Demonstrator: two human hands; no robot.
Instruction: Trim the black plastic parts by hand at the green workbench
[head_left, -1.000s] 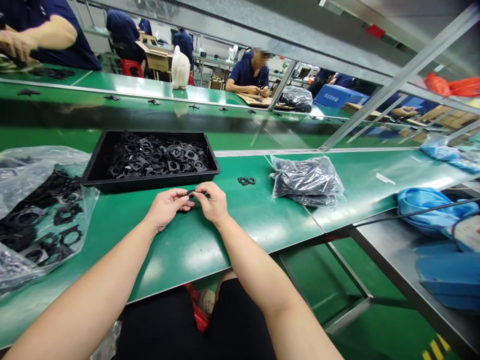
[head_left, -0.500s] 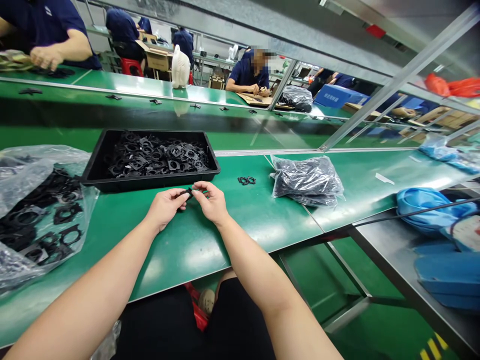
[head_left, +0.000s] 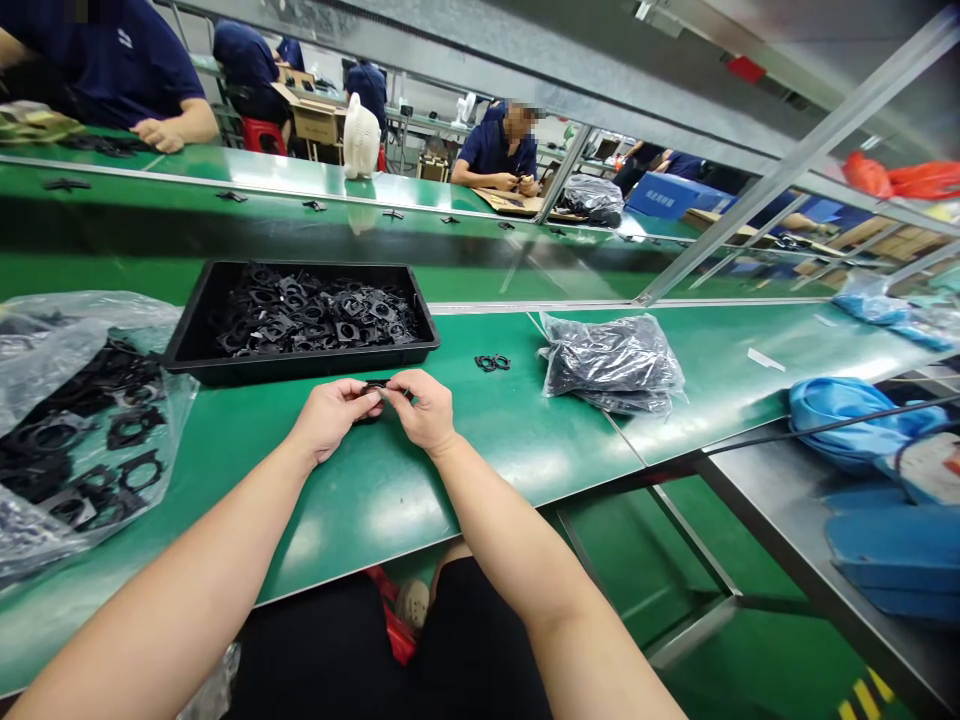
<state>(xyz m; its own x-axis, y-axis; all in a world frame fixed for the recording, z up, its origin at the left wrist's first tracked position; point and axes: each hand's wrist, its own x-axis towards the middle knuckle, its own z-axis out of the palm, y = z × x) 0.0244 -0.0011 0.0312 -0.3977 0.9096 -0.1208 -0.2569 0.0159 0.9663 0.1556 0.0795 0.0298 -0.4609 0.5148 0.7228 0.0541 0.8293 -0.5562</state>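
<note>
The left hand (head_left: 334, 418) and the right hand (head_left: 427, 408) are positioned above the green, glossy counter (head_left: 495, 450), between its near edge and the black rectangular plastic tray (head_left: 315, 368). The grip of each hand is clamped, thumb against fingers, on one small black plastic part (head_left: 376, 383). The fingers cover most of this part; its full outline cannot be made out. Whether the part touches the counter cannot be determined.

The tray is located at the far edge of the counter, just beyond the hands. It contains a heap of black parts with round openings; overlap conceals the lower layers. Two black ring-shaped pieces (head_left: 493, 363) lie right of the tray, nearer the far edge than the near edge. Farther right rests a clear plastic bag packed with dark contents (head_left: 613, 355); creases and glare obscure individual items. At the counter's left end, an open translucent plastic bag (head_left: 161, 312) with black frame-shaped parts (head_left: 135, 470) is cut off by the view's border.
</note>
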